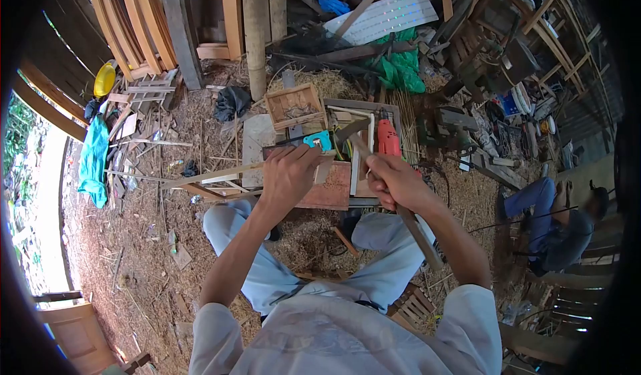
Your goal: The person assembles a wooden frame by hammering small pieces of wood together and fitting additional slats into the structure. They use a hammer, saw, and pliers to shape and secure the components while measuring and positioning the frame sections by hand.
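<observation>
My right hand [394,180] is wrapped round the wooden handle [419,238] of a hammer. The hammer's dark head [351,129] is raised over the low workbench, up and left of the fist. My left hand [288,174] is closed over a long thin wooden strip [214,174], which sticks out to the left. A short pale wood piece [323,170] shows just right of its fingers. Beyond those fingertips lies a turquoise saw handle [319,140]. A red power drill [388,136] rests on the bench past my right hand.
The low workbench [327,186] stands between my knees. An open wooden box [294,106] sits behind it. Wood shavings and offcuts cover the ground [140,261]. Door frames [133,21] lean at the back left. Another person [567,231] sits at the right.
</observation>
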The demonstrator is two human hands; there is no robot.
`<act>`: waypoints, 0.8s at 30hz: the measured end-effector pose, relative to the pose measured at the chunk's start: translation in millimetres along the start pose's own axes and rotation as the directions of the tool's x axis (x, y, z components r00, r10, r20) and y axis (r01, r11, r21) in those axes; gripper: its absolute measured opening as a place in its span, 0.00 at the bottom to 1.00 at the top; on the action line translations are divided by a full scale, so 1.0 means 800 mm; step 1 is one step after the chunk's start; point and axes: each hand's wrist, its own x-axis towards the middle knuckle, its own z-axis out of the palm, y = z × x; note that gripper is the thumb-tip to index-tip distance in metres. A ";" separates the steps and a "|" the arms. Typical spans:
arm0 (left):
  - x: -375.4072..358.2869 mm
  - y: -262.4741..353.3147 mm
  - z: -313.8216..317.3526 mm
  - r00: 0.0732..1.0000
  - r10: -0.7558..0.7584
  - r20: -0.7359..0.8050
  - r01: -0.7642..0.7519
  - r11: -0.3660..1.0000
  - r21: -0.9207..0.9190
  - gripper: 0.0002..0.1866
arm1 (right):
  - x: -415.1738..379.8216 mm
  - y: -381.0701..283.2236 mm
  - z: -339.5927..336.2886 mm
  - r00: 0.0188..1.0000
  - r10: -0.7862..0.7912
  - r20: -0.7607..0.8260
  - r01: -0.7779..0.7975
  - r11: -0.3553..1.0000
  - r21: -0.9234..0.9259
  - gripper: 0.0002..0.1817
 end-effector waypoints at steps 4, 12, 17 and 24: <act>-0.002 -0.003 0.001 1.000 0.002 0.008 -0.002 1.000 0.014 0.05 | 0.002 0.010 -0.001 0.999 0.005 0.037 -0.003 0.998 -0.059 0.17; -0.005 0.000 0.000 1.000 0.017 0.016 -0.017 1.000 0.023 0.05 | -0.004 0.003 -0.008 0.999 -0.030 -0.019 0.028 0.995 -0.096 0.16; -0.003 0.001 -0.003 1.000 0.014 0.011 -0.015 0.999 0.030 0.05 | -0.010 -0.004 -0.015 0.986 -0.113 -0.119 0.102 0.990 -0.094 0.14; -0.007 0.005 -0.002 1.000 0.019 0.000 -0.019 1.000 0.025 0.05 | -0.030 -0.004 -0.002 0.977 -0.185 -0.110 0.176 0.980 -0.092 0.14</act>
